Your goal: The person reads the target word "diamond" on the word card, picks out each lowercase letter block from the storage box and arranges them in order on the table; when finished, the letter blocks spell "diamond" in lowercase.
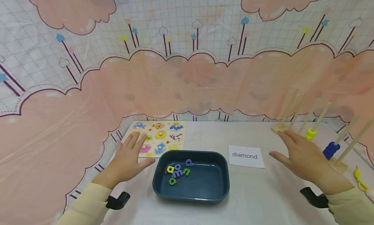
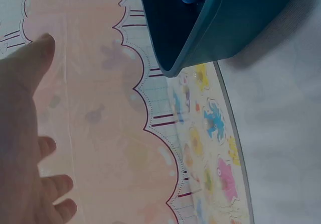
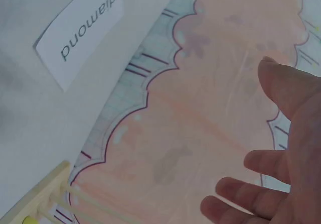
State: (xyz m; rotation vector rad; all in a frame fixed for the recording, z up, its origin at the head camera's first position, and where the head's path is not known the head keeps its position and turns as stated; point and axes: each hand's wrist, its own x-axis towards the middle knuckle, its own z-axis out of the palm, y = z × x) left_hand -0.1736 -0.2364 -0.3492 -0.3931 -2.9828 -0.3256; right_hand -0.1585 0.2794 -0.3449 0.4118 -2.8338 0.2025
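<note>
My left hand (image 1: pixel 127 161) hovers with spread fingers left of a dark teal bin (image 1: pixel 204 182), overlapping the animal puzzle board (image 1: pixel 160 143) in the head view. Inside the bin, toward its left side, lie several letter pieces: a purple "m" (image 1: pixel 177 173), a green "n" (image 1: pixel 186 171), a yellow "a" (image 1: pixel 170 169) and others. A white card printed "diamond" (image 1: pixel 246 156) lies to the right of the bin. Beyond the card, my right hand (image 1: pixel 306 158) is held up, fingers apart and nothing in it, in front of the wooden peg stand (image 1: pixel 340 166).
On the peg stand, yellow rings (image 1: pixel 310 134) and blue rings (image 1: pixel 331 150) sit on two of the upright pegs. A yellow cord (image 1: pixel 360 181) lies at the right edge. Patterned cloth (image 1: pixel 187 85) with pink clouds rises behind the white tabletop (image 1: pixel 204 134).
</note>
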